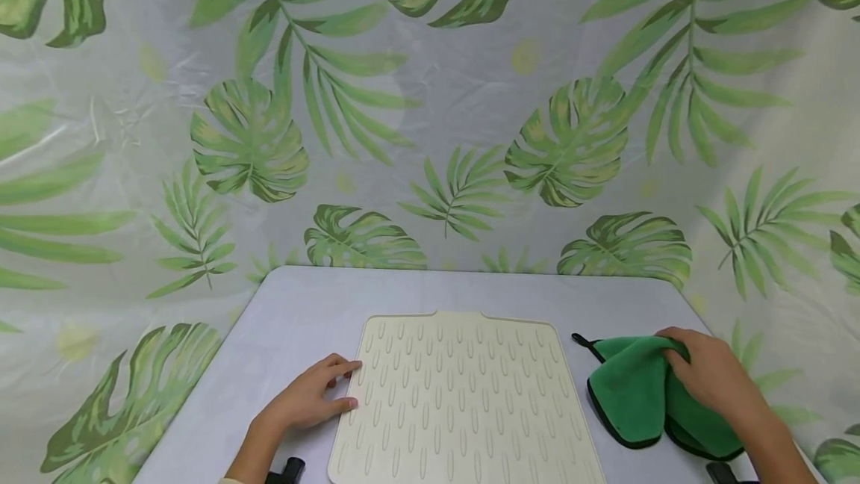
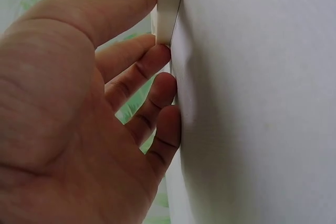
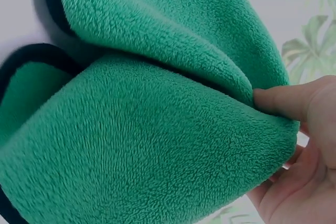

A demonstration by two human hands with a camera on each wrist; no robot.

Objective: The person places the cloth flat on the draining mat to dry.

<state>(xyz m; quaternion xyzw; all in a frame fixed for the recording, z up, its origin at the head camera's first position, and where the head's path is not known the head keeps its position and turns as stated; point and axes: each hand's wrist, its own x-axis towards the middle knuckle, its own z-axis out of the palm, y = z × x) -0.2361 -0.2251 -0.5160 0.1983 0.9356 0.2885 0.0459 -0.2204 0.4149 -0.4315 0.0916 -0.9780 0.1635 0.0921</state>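
A cream dish drying mat (image 1: 460,394) with rows of raised oval ridges lies flat on the table. My left hand (image 1: 312,394) rests at its left edge, thumb and index fingertip touching the rim. In the left wrist view, the mat's edge (image 2: 169,9) meets the thumb and a fingertip, while the lower fingers (image 2: 167,124) are bent loosely against the tabletop. On the right, my right hand (image 1: 715,372) pinches a fold of a green cloth (image 1: 628,394) with black trim and a small hanging loop. The cloth's plush pile (image 3: 131,129) fills much of the right wrist view.
The white-covered table (image 1: 322,290) narrows toward its far edge. Behind it hangs a leaf-patterned curtain (image 1: 457,110), which also comes down on both sides. A black wrist device (image 1: 290,470) shows beneath the left wrist.
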